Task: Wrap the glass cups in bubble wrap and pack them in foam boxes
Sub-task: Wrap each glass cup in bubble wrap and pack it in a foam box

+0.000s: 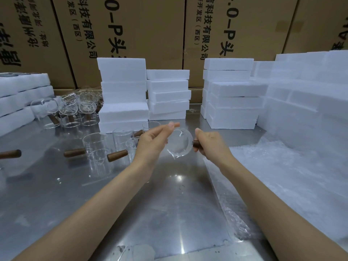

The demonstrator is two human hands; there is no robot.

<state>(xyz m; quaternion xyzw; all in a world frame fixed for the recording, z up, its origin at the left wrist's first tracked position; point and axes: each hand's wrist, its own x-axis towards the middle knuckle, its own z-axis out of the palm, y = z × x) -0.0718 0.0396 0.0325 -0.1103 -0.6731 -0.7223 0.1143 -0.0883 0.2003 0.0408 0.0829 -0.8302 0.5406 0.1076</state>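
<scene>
At the centre of the frame a glass cup (179, 143) is held above the steel worktop (169, 194): the right hand (211, 146) has its fingers curled round the wooden handle (196, 143), and the left hand (156, 142) pinches the rim. The bubble wrap (278, 166) lies at the right. The person would do well to keep both grips firm, carry the cup low onto the wrap, and lay it down sideways before rolling.

Two bare forearms in the head view, no sleeves up to the bottom edge of the picture. Left hand (150, 146) and right hand (211, 146) both bare: no gloves, rings, watch or bracelet on the visible parts. Fingernails short and unpainted where they show, on the left thumb and a right fingertip. Nothing worn at either wrist
</scene>
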